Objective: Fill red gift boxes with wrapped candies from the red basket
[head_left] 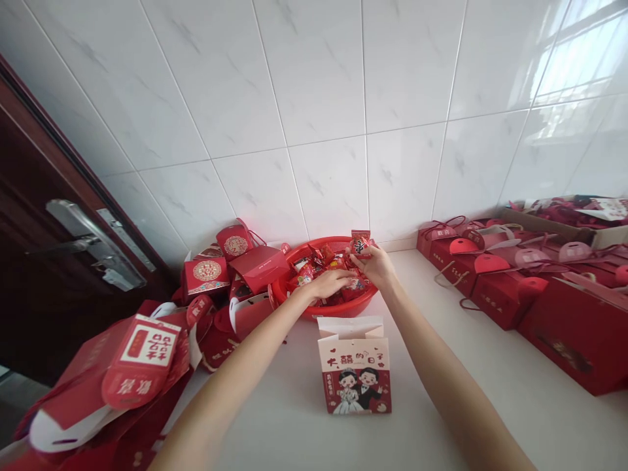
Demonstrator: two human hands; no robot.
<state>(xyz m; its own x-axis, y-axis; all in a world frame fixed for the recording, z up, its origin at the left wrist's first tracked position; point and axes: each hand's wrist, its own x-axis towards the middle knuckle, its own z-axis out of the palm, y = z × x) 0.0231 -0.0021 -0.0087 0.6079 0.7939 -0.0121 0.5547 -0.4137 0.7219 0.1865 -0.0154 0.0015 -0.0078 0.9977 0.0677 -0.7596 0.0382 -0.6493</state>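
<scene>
Picking packets [337, 261] from the basket [338, 310], the right hand [377, 265] has its grip pinched on a red packet [360, 243] at the basket's right side, while the left hand [330, 285] reaches in, its grip hard to tell, and lifting seems to need gentle fingers.

On the white surface [412, 366] stand an open box [355, 379] with a cartoon couple and, behind it, a red basket [338, 309]. Red boxes lie heaped left [256, 267]; others [495, 291] stand in rows on the right.
</scene>
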